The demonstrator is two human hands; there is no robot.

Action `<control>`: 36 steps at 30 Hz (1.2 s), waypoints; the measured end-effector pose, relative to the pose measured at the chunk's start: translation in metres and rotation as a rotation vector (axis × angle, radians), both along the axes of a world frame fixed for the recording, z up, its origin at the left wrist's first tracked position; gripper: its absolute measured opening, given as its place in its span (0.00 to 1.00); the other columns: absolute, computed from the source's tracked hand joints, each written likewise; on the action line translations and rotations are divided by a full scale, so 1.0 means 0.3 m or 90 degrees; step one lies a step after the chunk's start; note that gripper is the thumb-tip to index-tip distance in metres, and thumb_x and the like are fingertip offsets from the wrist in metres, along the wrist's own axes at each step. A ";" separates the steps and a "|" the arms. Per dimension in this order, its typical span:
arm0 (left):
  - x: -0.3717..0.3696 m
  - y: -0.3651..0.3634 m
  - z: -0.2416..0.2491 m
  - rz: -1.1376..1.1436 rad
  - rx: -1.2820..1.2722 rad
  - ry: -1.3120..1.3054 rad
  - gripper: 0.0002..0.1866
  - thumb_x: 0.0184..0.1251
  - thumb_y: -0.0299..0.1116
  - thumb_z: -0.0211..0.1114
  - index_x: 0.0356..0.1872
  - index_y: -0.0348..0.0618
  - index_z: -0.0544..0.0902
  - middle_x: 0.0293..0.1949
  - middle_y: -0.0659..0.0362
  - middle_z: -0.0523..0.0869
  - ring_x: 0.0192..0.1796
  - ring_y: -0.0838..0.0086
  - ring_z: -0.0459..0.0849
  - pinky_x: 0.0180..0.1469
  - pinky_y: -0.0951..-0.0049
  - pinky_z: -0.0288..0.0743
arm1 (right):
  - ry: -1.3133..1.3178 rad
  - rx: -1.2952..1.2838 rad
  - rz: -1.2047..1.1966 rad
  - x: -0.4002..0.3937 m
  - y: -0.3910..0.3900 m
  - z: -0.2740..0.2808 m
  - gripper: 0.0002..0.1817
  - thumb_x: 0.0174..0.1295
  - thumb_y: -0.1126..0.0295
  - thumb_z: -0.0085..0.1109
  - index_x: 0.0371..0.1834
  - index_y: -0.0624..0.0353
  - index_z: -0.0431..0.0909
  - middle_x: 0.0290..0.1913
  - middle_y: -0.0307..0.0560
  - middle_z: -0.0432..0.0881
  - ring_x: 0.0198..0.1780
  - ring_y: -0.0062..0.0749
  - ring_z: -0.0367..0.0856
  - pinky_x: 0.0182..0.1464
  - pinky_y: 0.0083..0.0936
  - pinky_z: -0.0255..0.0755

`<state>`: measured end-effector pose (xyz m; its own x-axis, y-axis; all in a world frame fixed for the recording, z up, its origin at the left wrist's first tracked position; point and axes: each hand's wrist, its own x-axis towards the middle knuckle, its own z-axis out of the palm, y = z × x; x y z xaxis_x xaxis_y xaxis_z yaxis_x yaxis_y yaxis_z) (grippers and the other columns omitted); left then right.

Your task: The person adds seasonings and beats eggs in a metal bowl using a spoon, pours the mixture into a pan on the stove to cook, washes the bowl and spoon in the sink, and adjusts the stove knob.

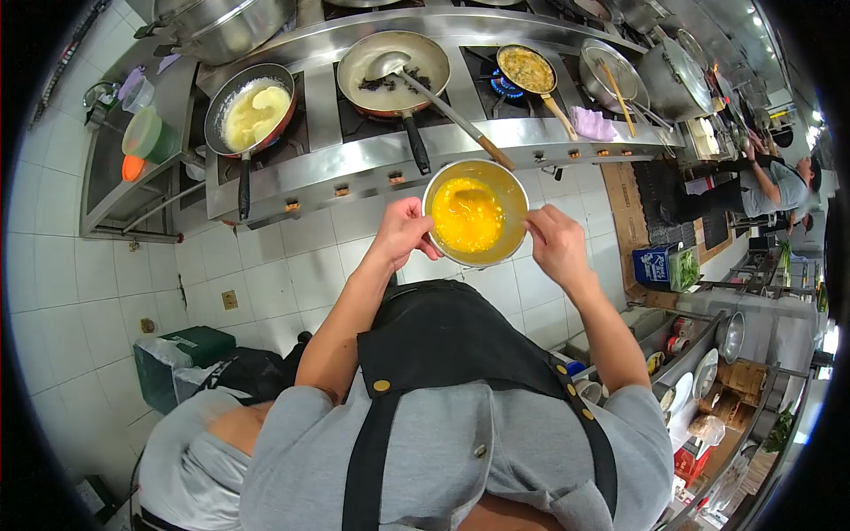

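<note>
Between my two hands is a metal bowl with yellow-orange beaten egg in it. The fingers of my left hand are closed on the bowl's left rim. At the right rim my right hand has its fingers pinched together; whether it grips the rim or something thin there is too small to tell. Just beyond the bowl, a long-handled ladle rests across a wide pan holding dark bits. A black-handled pan with a pale yellow mixture stands on the left burner.
A small pan of yellow food sits beside a blue flame. Farther right are a metal bowl with wooden sticks, a purple cloth and a large pot. One person stands at far right, another close at lower left.
</note>
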<state>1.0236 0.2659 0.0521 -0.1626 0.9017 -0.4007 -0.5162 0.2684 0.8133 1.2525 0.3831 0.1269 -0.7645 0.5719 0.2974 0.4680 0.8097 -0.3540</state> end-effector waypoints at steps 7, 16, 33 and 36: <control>0.016 0.001 -0.002 0.058 -0.001 0.009 0.07 0.56 0.18 0.54 0.23 0.37 0.65 0.21 0.49 0.77 0.19 0.61 0.83 0.15 0.69 0.79 | -0.090 -0.264 -0.104 0.031 0.021 -0.026 0.05 0.54 0.74 0.58 0.25 0.64 0.75 0.22 0.49 0.77 0.24 0.42 0.77 0.27 0.32 0.70; 0.036 -0.022 -0.009 0.067 -0.003 -0.012 0.08 0.56 0.18 0.54 0.22 0.37 0.65 0.21 0.50 0.77 0.18 0.61 0.83 0.14 0.69 0.79 | 0.037 -0.203 -0.063 0.000 -0.049 -0.033 0.03 0.54 0.77 0.59 0.28 0.62 0.75 0.24 0.48 0.76 0.24 0.39 0.76 0.27 0.31 0.69; 0.024 -0.054 -0.044 0.092 0.010 0.014 0.08 0.55 0.20 0.55 0.22 0.38 0.64 0.20 0.53 0.74 0.16 0.62 0.82 0.12 0.69 0.76 | -0.063 -0.357 -0.105 0.019 -0.010 -0.088 0.03 0.54 0.76 0.59 0.25 0.64 0.77 0.19 0.44 0.77 0.21 0.30 0.74 0.26 0.25 0.67; 0.024 -0.057 -0.042 0.100 0.014 0.014 0.08 0.56 0.20 0.54 0.22 0.37 0.64 0.21 0.52 0.75 0.17 0.62 0.82 0.12 0.68 0.77 | -0.050 -0.486 -0.152 -0.006 -0.049 -0.088 0.05 0.54 0.74 0.60 0.26 0.65 0.78 0.18 0.41 0.76 0.21 0.21 0.72 0.26 0.22 0.66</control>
